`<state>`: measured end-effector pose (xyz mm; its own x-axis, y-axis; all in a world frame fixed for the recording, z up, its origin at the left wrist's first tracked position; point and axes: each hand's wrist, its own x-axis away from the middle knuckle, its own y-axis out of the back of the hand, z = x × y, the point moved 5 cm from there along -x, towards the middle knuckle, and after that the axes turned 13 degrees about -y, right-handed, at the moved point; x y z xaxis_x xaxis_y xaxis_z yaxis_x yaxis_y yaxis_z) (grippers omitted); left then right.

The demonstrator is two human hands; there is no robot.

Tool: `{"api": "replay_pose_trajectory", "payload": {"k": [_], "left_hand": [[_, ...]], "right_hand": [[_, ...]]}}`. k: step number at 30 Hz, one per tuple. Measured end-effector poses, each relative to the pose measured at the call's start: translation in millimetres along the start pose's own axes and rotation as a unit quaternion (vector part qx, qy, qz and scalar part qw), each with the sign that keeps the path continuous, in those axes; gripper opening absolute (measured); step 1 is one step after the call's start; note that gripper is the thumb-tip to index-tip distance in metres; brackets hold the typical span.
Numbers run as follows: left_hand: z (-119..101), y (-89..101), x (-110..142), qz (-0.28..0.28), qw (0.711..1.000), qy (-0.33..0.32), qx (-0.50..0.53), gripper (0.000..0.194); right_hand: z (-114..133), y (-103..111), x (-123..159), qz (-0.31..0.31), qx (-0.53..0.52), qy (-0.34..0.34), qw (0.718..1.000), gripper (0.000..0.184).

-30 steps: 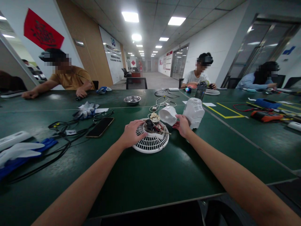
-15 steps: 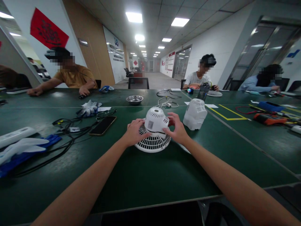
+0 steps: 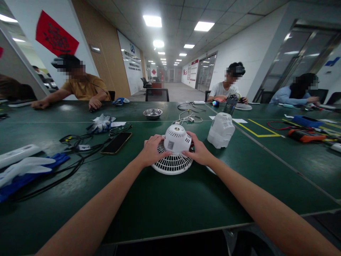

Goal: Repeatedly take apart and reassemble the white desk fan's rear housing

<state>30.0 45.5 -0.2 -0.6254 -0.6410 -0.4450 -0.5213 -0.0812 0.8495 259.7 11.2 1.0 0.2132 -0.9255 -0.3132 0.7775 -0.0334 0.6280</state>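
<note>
A white, vented fan motor housing [image 3: 176, 140] with a small printed label sits on a round white fan grille [image 3: 172, 166], which lies on the green table in front of me. My left hand [image 3: 153, 151] grips the left side of the housing, its thumb at the lower front and its fingers reaching behind over the grille. From the right, my right hand [image 3: 199, 151] is wrapped round the housing, thumb at the lower front. Its fingertips are partly hidden behind the housing. To the right stands a white plastic fan base [image 3: 221, 131], apart from my hands.
A metal bowl [image 3: 152, 113] and white cables [image 3: 190, 117] lie beyond the fan. Left are a phone [image 3: 116, 143], black cables [image 3: 77, 160] and gloves [image 3: 25, 170]. An orange multimeter [image 3: 306, 135] lies far right. Other people sit across the table.
The motor housing has turned slightly and sits more level on the grille; the dark gap along its lower edge no longer shows. My right hand has closed further round its side.
</note>
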Motion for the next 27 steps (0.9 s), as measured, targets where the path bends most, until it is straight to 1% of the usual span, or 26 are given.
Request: {"api": "replay_pose_trajectory", "payload": {"k": [3, 6, 11, 17, 23, 27], "left_hand": [[-4, 4.2, 0, 0.002, 1.0, -0.004, 0.002, 0.058], [-9, 7.7, 0, 0.002, 1.0, -0.012, -0.002, 0.059], [-11, 8.6, 1, 0.004, 1.0, -0.005, 0.019, 0.062], [-12, 6.9, 1, 0.024, 0.999, -0.021, 0.03, 0.063], [-10, 7.3, 1, 0.035, 0.998, -0.017, 0.042, 0.066], [-11, 7.9, 1, 0.036, 0.998, -0.024, 0.048, 0.064]], "right_hand": [[3, 1, 1, 0.013, -0.007, 0.019, 1.0, 0.081], [4, 2, 2, 0.022, -0.015, 0.029, 0.999, 0.081], [6, 2, 2, 0.025, -0.024, 0.023, 0.999, 0.082], [7, 0, 2, 0.013, -0.02, 0.01, 1.0, 0.092], [10, 0, 4, 0.013, -0.026, 0.009, 1.0, 0.09], [12, 0, 5, 0.015, -0.027, 0.013, 0.999, 0.088]]}}
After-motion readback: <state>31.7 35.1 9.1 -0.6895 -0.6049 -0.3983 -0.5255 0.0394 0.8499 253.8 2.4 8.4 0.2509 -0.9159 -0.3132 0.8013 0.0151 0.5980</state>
